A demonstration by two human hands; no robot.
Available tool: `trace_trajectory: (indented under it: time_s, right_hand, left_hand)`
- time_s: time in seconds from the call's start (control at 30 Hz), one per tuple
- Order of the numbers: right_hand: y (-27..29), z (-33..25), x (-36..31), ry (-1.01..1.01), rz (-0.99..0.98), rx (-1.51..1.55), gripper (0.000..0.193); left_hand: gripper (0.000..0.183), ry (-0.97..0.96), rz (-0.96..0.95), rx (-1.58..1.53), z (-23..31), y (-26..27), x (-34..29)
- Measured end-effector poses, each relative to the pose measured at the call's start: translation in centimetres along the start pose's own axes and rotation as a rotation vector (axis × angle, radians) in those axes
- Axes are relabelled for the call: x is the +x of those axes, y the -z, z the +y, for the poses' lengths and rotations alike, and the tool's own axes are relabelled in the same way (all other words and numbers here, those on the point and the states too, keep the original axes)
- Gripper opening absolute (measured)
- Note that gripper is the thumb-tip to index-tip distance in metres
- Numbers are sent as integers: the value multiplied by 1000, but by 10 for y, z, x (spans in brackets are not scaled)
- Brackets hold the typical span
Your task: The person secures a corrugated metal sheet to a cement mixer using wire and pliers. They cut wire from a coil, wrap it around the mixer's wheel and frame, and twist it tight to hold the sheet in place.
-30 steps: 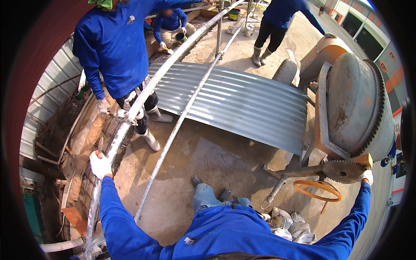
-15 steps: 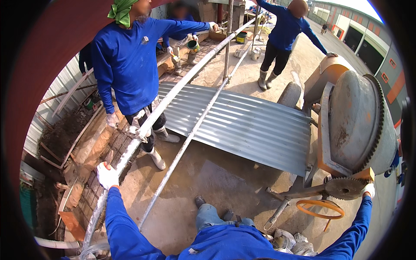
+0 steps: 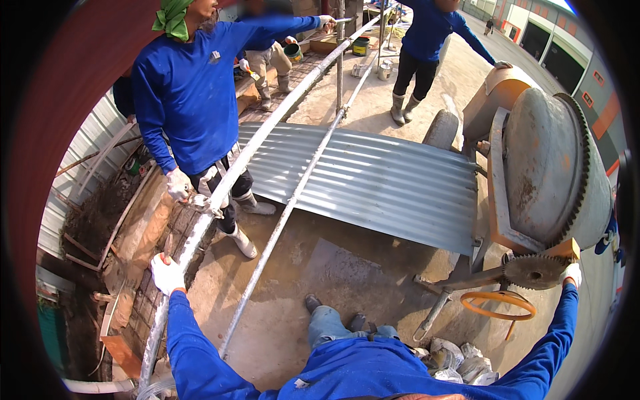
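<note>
My left hand (image 3: 168, 273), in a white glove, is closed round the pale, splattered scaffold pipe (image 3: 193, 237) on the left. A thin brown, handle-like piece (image 3: 169, 245) shows just above its fingers; I cannot tell whether the hand touches it. At the far right, my gloved right hand (image 3: 571, 273) grips the orange frame (image 3: 568, 250) of a concrete mixer (image 3: 543, 173), beside a toothed gear (image 3: 533, 272). Its fingertips are partly hidden. An orange handwheel (image 3: 499, 305) sits below the gear. Between my arms, my boots stand on wet concrete.
A corrugated metal sheet (image 3: 360, 180) lies ahead, crossed by a thinner pipe (image 3: 287, 220). At the left, a co-worker (image 3: 190, 100) stands by a pipe clamp (image 3: 212, 207). Another co-worker (image 3: 427, 33) touches the mixer. Filled sacks (image 3: 460, 360) lie near my feet.
The left co-worker's lowered hand has moved right, up to the pipe clamp. The view has shifted slightly. Both my hands keep their places on the pipe and the mixer.
</note>
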State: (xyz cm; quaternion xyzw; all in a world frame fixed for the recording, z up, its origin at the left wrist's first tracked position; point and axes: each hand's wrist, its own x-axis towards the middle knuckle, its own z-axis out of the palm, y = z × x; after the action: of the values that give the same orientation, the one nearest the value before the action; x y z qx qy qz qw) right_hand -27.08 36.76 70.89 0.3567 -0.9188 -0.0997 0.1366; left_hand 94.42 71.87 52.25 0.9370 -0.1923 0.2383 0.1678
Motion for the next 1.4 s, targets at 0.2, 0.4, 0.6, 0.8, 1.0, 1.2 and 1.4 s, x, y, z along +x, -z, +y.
trace_trajectory:
  time_s: [0.2,0.4,0.6,0.8,1.0,1.2,1.4]
  right_hand:
    - [-2,13,13,28,29,-27,37]
    - [-3,14,17,-29,65,64,36]
    - [1,4,4,13,30,-2,36]
    - [6,9,4,3,30,-21,36]
    - [6,13,7,21,46,-24,38]
    - [-2,5,7,18,26,32,38]
    - [-1,18,19,-3,34,16,38]
  left_hand:
    - [28,1,-9,-20,-3,-14,-3]
    - [29,8,-26,-25,0,-12,-4]
    - [28,10,-21,-23,1,-3,-1]
    - [27,4,-13,-25,7,-6,-6]
    - [25,9,-26,-6,7,-10,-4]
    - [24,-38,55,-25,-2,-12,-1]
    - [25,-36,39,-5,-3,-23,-4]
